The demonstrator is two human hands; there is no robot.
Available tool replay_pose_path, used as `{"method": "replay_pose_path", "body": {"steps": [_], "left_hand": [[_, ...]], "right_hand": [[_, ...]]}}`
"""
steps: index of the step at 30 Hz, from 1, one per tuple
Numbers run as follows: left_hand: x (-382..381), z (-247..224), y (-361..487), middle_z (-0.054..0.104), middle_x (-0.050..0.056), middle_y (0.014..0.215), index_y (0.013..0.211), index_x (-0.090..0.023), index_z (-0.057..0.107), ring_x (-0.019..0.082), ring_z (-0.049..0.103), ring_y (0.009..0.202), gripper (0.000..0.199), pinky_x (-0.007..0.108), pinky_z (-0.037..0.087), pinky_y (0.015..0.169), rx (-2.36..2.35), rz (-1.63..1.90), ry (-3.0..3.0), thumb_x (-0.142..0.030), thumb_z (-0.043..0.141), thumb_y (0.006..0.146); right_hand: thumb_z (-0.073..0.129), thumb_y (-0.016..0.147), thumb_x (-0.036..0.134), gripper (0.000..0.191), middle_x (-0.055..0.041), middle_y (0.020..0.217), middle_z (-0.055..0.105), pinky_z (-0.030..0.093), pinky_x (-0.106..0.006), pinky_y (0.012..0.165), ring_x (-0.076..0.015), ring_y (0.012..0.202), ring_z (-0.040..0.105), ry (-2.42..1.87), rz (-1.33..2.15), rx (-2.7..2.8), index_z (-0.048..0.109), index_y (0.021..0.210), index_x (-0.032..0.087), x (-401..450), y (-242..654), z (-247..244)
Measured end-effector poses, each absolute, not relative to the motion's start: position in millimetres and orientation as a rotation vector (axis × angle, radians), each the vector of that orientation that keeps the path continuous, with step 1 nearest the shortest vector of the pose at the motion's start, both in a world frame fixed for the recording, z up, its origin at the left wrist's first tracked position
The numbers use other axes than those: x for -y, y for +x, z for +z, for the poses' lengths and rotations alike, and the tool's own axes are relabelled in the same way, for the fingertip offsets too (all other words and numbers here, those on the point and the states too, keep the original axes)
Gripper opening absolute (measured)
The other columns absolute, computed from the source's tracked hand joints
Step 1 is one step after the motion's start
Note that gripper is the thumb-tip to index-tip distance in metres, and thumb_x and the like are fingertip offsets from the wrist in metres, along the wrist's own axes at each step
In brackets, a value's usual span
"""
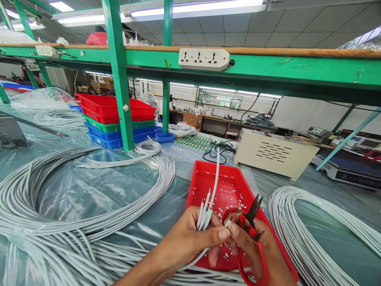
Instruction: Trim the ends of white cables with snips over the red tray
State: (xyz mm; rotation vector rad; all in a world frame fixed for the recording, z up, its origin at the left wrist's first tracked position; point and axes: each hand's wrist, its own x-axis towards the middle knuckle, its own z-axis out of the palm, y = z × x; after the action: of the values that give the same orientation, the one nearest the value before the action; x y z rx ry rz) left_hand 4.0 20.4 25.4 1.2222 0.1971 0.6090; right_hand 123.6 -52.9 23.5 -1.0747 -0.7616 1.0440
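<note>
My left hand is closed around several white cables, whose ends stick up above the fist. One of these cables reaches much higher than the others. My right hand has red-handled scissors in its grip, blades pointing up and apart. The right thumb and finger also pinch a small white cable end, meeting my left thumb tip there. Beneath both hands is a red tray scattered with small white scraps. The lower parts of the held cables are partly hidden by my hands.
Large coils of white cable cover the left, with another cable coil at the right. Behind the red tray stands a beige metal box. Stacked red, green and blue trays sit beside a green post. A shelf carries a power strip.
</note>
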Motion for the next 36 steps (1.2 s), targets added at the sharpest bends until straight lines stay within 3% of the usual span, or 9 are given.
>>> {"method": "replay_pose_path", "body": {"steps": [12,20,25,29,36], "left_hand": [[-20,22,4,0.064,0.002,0.052,0.063,-0.011,0.06,0.006,0.052,0.041,0.019,0.014,0.036,0.04,-0.176,0.611,1.17,-0.026,0.067,0.071],[-19,20,5,0.068,0.005,0.06,0.06,-0.011,0.055,0.004,0.049,0.039,0.021,0.013,0.036,0.037,-0.21,0.654,1.184,-0.025,0.069,0.07],[-17,23,5,0.066,0.003,0.056,0.06,-0.012,0.055,0.005,0.05,0.04,0.023,0.015,0.036,0.039,-0.333,0.705,1.232,-0.025,0.072,0.065],[-15,25,5,0.055,-0.004,0.044,0.059,-0.013,0.056,0.006,0.047,0.039,0.026,0.016,0.035,0.04,-0.478,0.77,1.3,-0.032,0.073,0.063],[-11,26,4,0.051,-0.003,0.046,0.058,-0.013,0.056,0.008,0.044,0.043,0.027,0.019,0.032,0.043,-0.58,0.8,1.424,-0.035,0.07,0.065]], "right_hand": [[0.082,0.051,0.034,0.027,0.004,0.047,0.05,0.033,-0.018,0.046,-0.0081,0.045,0.042,-1.001,1.085,0.812,0.066,0.065,0.017,49,129,14],[0.068,0.07,0.042,0.026,0.0026,0.05,0.053,0.036,-0.018,0.05,-0.0072,0.047,0.046,-0.961,1.162,0.931,0.062,0.068,0.017,46,136,12],[0.076,0.058,0.042,0.025,0.0023,0.045,0.054,0.037,-0.017,0.048,-0.0066,0.045,0.047,-1.037,1.011,0.853,0.07,0.068,0.019,52,131,27],[0.081,0.045,0.042,0.027,0.0028,0.046,0.053,0.036,-0.017,0.045,-0.0068,0.045,0.044,-1.17,0.863,0.84,0.071,0.061,0.022,56,127,35],[0.083,0.044,0.024,0.02,0.004,0.055,0.062,0.041,-0.016,0.051,-0.0093,0.052,0.053,-1.214,0.779,0.902,0.07,0.06,0.025,57,128,36]]}}
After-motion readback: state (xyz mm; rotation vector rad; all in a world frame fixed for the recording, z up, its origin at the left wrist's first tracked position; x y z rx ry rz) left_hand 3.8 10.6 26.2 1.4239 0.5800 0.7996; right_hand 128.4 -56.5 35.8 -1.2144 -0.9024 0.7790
